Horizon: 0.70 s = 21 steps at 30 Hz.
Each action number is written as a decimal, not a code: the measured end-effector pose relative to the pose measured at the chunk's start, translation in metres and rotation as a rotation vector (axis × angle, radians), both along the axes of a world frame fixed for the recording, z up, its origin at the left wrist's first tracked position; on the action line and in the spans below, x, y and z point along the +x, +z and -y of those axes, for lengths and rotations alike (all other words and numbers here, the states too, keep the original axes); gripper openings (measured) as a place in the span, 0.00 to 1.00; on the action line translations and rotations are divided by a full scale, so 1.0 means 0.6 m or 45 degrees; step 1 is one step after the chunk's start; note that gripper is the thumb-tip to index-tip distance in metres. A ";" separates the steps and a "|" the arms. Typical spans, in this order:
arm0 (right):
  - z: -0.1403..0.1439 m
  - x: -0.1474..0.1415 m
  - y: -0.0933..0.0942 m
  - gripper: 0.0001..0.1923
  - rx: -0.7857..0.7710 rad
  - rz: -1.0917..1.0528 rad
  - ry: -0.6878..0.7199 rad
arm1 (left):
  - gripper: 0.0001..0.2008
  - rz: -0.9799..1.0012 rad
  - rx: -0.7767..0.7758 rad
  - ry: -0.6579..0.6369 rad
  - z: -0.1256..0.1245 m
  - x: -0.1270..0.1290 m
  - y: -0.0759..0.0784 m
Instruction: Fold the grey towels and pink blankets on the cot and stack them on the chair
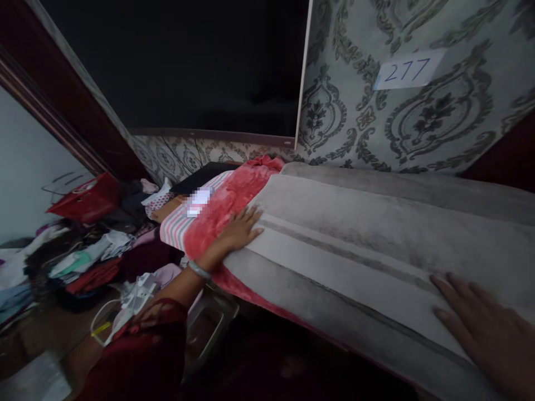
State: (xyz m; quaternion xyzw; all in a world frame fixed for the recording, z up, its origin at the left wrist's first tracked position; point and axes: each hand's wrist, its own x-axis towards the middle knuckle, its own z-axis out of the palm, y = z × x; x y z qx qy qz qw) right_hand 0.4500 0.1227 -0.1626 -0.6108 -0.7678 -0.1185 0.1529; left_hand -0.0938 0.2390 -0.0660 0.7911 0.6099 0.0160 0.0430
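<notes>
While left fingers lie spread on grey cloth, right fingers splay over it.

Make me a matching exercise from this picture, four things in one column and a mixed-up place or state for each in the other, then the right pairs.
Things:
1. Left hand
2. Right hand
3. Grey cloth
4. Paper sign

Places or states:
A. On the patterned wallpaper
B. Pointing in from the picture's lower right
C. Bracelet at its wrist
D. Beneath both hands

Pairs: 1-C, 2-B, 3-D, 4-A
</notes>
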 end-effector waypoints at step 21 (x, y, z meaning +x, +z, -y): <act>0.012 -0.042 0.059 0.40 -0.120 0.056 -0.121 | 0.13 0.372 0.026 0.514 -0.060 -0.040 0.027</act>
